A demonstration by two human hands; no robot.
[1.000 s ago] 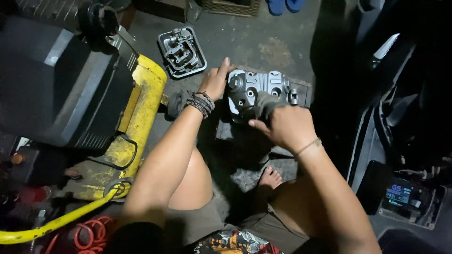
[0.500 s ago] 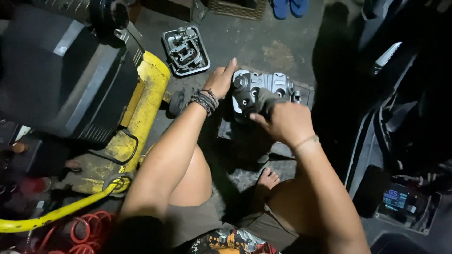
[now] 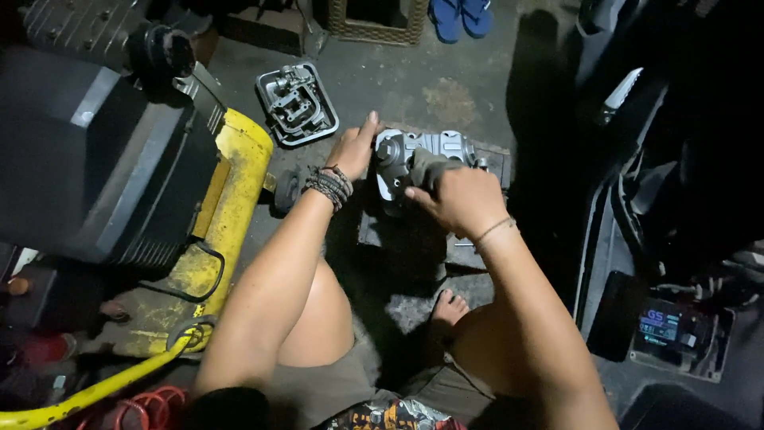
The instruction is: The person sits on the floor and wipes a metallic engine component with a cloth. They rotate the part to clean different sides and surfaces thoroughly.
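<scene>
- Head view: a grey cast-metal engine part (image 3: 422,155) lies on the concrete floor (image 3: 446,95), in front of the person's knees.
- The left hand (image 3: 354,151) rests against the part's left edge, fingers (image 3: 371,121) extended along it, not clenched.
- The right hand (image 3: 461,199) covers its near right side, fingers (image 3: 422,195) curled, pressing a dark rag (image 3: 426,167) onto the part.
- A grey metal cover (image 3: 297,103) lies apart, upper left, beside a yellow machine (image 3: 231,199).

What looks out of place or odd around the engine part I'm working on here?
Nothing looks broken or spilled. The grey engine part sits on the bare concrete floor, steadied by the left hand and the right hand. A separate metal cover lies loose nearby, tilted askew.
</scene>
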